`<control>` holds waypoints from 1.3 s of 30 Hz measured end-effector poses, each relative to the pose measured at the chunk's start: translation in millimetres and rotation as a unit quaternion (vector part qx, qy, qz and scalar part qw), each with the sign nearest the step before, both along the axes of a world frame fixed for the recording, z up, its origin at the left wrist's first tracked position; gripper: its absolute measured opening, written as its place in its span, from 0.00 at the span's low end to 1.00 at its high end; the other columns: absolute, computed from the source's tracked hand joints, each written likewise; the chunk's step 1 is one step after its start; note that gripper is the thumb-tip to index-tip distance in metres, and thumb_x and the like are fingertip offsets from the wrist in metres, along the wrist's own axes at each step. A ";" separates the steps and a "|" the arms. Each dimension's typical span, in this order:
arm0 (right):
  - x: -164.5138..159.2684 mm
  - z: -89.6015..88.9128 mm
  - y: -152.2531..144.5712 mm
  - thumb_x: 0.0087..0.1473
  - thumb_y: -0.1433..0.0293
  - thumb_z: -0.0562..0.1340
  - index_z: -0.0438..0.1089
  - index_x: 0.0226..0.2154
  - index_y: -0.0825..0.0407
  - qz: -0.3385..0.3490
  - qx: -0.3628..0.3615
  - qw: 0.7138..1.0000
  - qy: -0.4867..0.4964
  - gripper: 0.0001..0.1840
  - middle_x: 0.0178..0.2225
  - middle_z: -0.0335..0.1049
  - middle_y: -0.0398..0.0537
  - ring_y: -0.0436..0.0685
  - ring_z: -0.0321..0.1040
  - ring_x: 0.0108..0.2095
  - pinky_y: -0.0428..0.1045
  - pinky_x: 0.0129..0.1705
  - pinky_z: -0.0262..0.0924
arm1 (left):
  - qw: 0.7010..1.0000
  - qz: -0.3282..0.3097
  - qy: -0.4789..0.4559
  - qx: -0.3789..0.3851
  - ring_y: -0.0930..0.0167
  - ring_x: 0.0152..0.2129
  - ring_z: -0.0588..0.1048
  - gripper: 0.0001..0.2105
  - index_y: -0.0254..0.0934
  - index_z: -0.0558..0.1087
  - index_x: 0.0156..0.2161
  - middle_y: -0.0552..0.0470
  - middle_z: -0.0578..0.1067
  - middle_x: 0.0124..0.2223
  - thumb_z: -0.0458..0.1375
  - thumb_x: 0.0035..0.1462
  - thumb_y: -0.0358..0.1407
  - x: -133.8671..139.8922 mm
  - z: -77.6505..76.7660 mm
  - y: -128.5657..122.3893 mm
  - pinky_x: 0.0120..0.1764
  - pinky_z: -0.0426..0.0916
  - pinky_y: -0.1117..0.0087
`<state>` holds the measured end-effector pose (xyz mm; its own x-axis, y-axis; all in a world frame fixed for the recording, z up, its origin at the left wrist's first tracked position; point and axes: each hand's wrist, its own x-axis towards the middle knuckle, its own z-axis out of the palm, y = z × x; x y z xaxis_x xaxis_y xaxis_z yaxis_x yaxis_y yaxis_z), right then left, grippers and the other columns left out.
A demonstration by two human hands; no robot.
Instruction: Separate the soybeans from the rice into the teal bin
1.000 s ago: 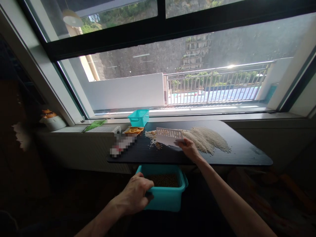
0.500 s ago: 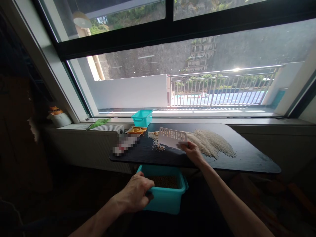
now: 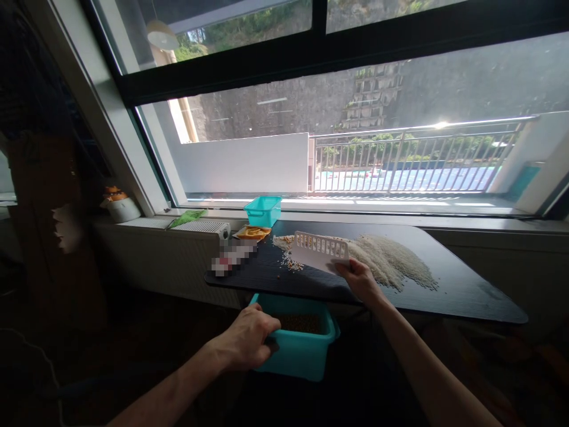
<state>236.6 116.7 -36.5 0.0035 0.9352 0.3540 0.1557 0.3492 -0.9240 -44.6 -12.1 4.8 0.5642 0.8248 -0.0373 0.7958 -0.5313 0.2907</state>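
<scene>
My left hand point(image 3: 251, 337) is closed around the near left rim of a teal plastic bin point(image 3: 297, 356), held below the front edge of the black table point(image 3: 462, 284). Brown granules point(image 3: 296, 323) cover the inside of the bin. Over the table, my right hand point(image 3: 362, 281) pinches the right end of a white slotted plate point(image 3: 317, 255), its row of slots along the top. Behind and right of the plate spreads a heap of pale grains point(image 3: 391, 261). A small scatter of mixed white and brown bits point(image 3: 291, 261) lies by its left side.
At the table's back left stand a second teal bin point(image 3: 263, 210) and an orange-yellow packet point(image 3: 253, 233). A blurred-out item point(image 3: 233, 258) lies at the left edge. Beyond are a radiator point(image 3: 200, 228) with a green cloth point(image 3: 189, 217), a white pot point(image 3: 122, 207) and the window.
The whole view has shifted, so most things sit farther right. Both hands keep their holds on the bin and the slotted plate. A lone granule shows near the table's front edge.
</scene>
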 end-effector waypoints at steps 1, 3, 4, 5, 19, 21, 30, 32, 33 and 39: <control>-0.3 -0.5 1.1 0.42 0.50 0.67 0.78 0.35 0.53 -0.003 0.001 1.000 0.000 0.25 0.34 0.80 0.51 0.62 0.75 0.35 0.58 0.43 0.68 | 1.000 -0.001 0.001 0.000 0.69 0.25 0.70 0.12 0.37 0.57 0.22 0.57 0.68 0.23 0.58 0.46 0.32 -1.1 0.4 0.5 0.43 0.61 0.63; -2.1 -1.6 3.9 0.42 0.50 0.67 0.78 0.35 0.53 -0.007 0.005 1.000 -0.002 0.25 0.33 0.80 0.51 0.62 0.75 0.34 0.58 0.42 0.69 | 1.000 -0.002 0.004 0.001 0.69 0.24 0.70 0.12 0.37 0.57 0.22 0.57 0.67 0.22 0.58 0.45 0.31 -3.5 1.8 1.5 0.43 0.62 0.63; -3.5 -2.0 5.2 0.42 0.50 0.67 0.78 0.35 0.54 -0.007 0.007 1.000 -0.004 0.25 0.33 0.80 0.51 0.62 0.75 0.33 0.58 0.41 0.69 | 1.000 -0.002 0.004 0.001 0.70 0.24 0.69 0.12 0.37 0.57 0.21 0.57 0.66 0.22 0.58 0.44 0.30 -4.7 2.6 1.9 0.43 0.62 0.63; -4.9 -2.3 6.1 0.42 0.50 0.67 0.78 0.34 0.54 -0.007 0.008 1.000 -0.006 0.25 0.32 0.80 0.51 0.61 0.75 0.33 0.58 0.41 0.69 | 1.000 -0.001 0.005 0.002 0.70 0.24 0.69 0.12 0.37 0.57 0.21 0.58 0.66 0.21 0.58 0.44 0.30 -5.8 3.5 2.2 0.43 0.62 0.63; -11.0 9.0 -9.9 0.43 0.51 0.66 0.78 0.33 0.52 -0.006 0.010 0.999 -0.033 0.23 0.32 0.80 0.50 0.63 0.75 0.32 0.57 0.39 0.69 | 1.000 0.018 0.008 0.014 0.69 0.25 0.71 0.08 0.37 0.62 0.22 0.56 0.71 0.23 0.58 0.45 0.33 -11.0 5.2 3.1 0.42 0.63 0.64; -11.1 8.9 -11.7 0.43 0.51 0.66 0.78 0.32 0.52 -0.007 0.009 0.999 -0.036 0.22 0.31 0.80 0.50 0.63 0.75 0.32 0.57 0.39 0.69 | 1.000 0.020 0.011 0.015 0.68 0.26 0.72 0.08 0.38 0.63 0.22 0.56 0.71 0.24 0.58 0.45 0.33 -10.4 6.1 4.0 0.42 0.63 0.64; -13.9 9.7 -28.1 0.44 0.54 0.65 0.79 0.31 0.51 0.006 0.011 0.998 -0.065 0.18 0.29 0.80 0.47 0.62 0.74 0.32 0.56 0.37 0.69 | 1.000 0.022 0.011 0.017 0.69 0.24 0.72 0.08 0.38 0.63 0.22 0.57 0.70 0.23 0.59 0.46 0.32 -11.1 4.5 3.6 0.43 0.63 0.63; -13.1 10.5 -31.5 0.45 0.53 0.65 0.79 0.32 0.51 0.004 0.013 0.998 -0.065 0.19 0.31 0.80 0.48 0.63 0.74 0.33 0.57 0.38 0.69 | 1.000 0.024 0.010 0.017 0.69 0.25 0.72 0.08 0.37 0.63 0.22 0.57 0.70 0.23 0.59 0.46 0.33 -11.5 3.7 3.6 0.43 0.64 0.63; -12.8 10.7 -32.9 0.45 0.53 0.65 0.79 0.33 0.51 0.002 0.014 0.998 -0.064 0.20 0.32 0.80 0.49 0.63 0.74 0.33 0.57 0.38 0.69 | 1.000 0.024 0.009 0.017 0.69 0.25 0.72 0.09 0.37 0.62 0.22 0.57 0.70 0.23 0.59 0.46 0.33 -11.6 3.6 3.6 0.44 0.64 0.63; -10.6 7.2 -39.1 0.43 0.51 0.65 0.79 0.32 0.50 0.006 0.006 0.998 -0.063 0.21 0.32 0.80 0.49 0.64 0.75 0.34 0.58 0.39 0.69 | 0.999 0.027 0.008 0.018 0.68 0.25 0.72 0.10 0.38 0.61 0.22 0.56 0.69 0.23 0.59 0.46 0.34 -10.6 6.2 2.4 0.44 0.63 0.63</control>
